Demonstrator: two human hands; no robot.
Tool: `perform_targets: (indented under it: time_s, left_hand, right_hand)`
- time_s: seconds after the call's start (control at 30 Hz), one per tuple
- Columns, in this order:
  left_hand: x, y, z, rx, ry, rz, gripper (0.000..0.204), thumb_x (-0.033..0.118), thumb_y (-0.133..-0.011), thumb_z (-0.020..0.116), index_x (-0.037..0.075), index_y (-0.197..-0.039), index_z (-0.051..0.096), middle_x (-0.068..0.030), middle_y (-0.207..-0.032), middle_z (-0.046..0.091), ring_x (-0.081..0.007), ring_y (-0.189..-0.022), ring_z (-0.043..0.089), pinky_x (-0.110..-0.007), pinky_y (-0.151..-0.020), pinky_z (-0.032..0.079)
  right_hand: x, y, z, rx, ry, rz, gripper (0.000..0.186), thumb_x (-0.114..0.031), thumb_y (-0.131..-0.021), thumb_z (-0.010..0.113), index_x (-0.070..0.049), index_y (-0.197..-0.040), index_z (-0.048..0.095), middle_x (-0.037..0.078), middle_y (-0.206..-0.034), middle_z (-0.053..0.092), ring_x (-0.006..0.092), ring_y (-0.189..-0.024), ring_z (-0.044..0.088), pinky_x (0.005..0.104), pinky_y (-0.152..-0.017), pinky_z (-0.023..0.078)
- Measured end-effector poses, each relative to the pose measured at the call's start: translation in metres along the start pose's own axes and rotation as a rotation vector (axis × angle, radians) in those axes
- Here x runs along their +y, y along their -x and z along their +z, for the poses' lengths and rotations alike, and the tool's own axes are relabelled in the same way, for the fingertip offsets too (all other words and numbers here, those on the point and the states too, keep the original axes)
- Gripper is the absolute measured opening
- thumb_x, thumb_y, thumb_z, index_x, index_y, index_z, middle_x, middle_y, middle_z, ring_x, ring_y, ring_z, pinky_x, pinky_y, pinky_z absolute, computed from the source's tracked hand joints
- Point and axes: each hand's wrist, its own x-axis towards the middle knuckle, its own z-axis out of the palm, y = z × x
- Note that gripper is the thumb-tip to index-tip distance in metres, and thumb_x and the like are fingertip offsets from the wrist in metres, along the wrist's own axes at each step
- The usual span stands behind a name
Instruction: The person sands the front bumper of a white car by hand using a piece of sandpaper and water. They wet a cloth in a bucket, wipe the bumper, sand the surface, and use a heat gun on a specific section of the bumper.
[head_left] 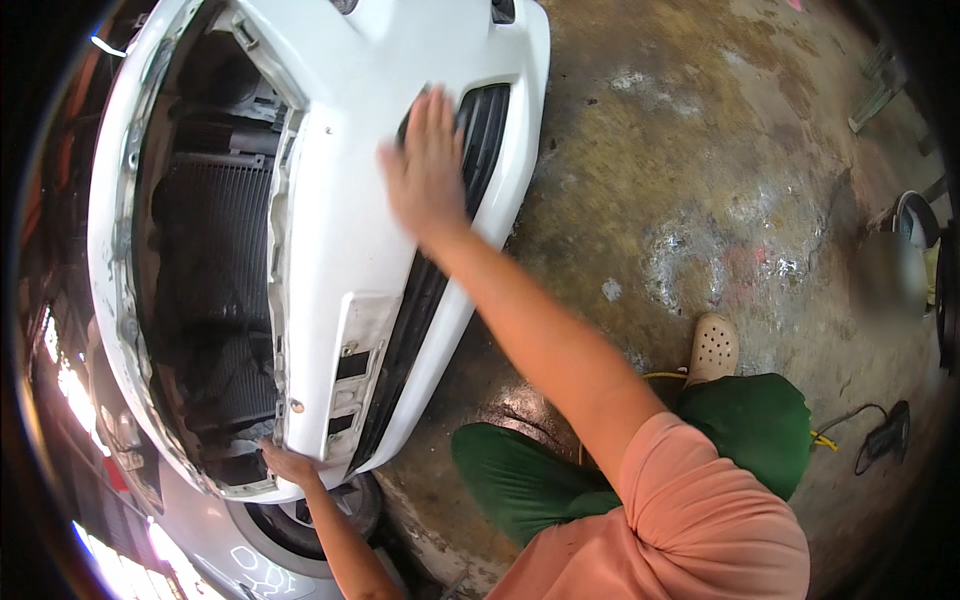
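R hand flat, fingers ext., over wht. bumper; L hand at bumper's near end, grip unclear.

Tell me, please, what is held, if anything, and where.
Left hand touches the white bumper near one end; right hand overlaps something dark; holding cannot be told.

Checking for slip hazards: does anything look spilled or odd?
Yes: right of the white bumper, the floor has pale, shiny blotches, unlike the brown surface around them; possibly spills, though I can't tell.
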Motion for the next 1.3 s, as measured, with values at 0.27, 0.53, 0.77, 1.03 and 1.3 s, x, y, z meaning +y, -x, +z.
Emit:
perform_targets:
  time_s: [0.27,0.53,0.77,1.03,1.3]
  left_hand:
    - [0.013,0.003,0.016,0.0,-0.1,0.093,0.041,0.021,-0.104,0.034,-0.008,-0.129,0.049,-0.0294,-0.114,0.059,-0.0463,-0.106,0.055,-0.051,-0.092,0.041]
    - [0.039,-0.001,-0.001,-0.092,0.063,-0.19,0.057,0.036,-0.106,0.029,-0.01,-0.126,0.055,-0.0316,-0.118,0.06,-0.0465,-0.111,0.054,-0.05,-0.096,0.039]
    - [0.031,0.0,0.004,-0.048,0.037,-0.095,0.053,0.033,-0.106,0.031,-0.011,-0.125,0.054,-0.03,-0.115,0.06,-0.0451,-0.11,0.054,-0.05,-0.096,0.04]
    - [0.053,-0.001,-0.005,-0.075,0.141,-0.263,0.053,0.034,-0.106,0.031,-0.011,-0.113,0.059,-0.0287,-0.109,0.061,-0.0457,-0.102,0.053,-0.05,-0.093,0.038]
    - [0.04,0.0,0.001,-0.017,0.09,-0.141,0.054,0.035,-0.106,0.031,-0.01,-0.112,0.06,-0.0287,-0.106,0.061,-0.0456,-0.101,0.053,-0.049,-0.091,0.039]
  right_hand:
    - [-0.018,0.106,0.002,-0.175,0.01,-0.143,0.077,-0.044,-0.101,0.04,0.009,-0.152,0.017,0.03,-0.16,0.013,0.0467,-0.149,0.011,0.0604,-0.117,0.013]
    - [0.021,-0.04,-0.011,-0.036,-0.042,0.005,0.072,-0.041,-0.103,0.037,0.008,-0.152,0.019,0.029,-0.16,0.015,0.042,-0.15,0.013,0.0569,-0.12,0.01]
    - [-0.025,0.11,0.005,-0.265,0.06,-0.275,0.077,-0.049,-0.1,0.04,0.007,-0.15,0.026,0.029,-0.16,0.017,0.0435,-0.149,0.014,0.0623,-0.117,0.012]
    - [0.013,-0.024,-0.006,0.054,0.108,-0.039,0.072,-0.039,-0.1,0.042,0.011,-0.148,0.026,0.03,-0.158,0.021,0.0434,-0.148,0.017,0.0585,-0.12,0.007]
    - [-0.019,0.12,-0.01,-0.346,0.018,-0.402,0.076,-0.043,-0.097,0.049,0.008,-0.149,0.028,0.029,-0.158,0.021,0.0429,-0.148,0.018,0.0562,-0.12,0.011]
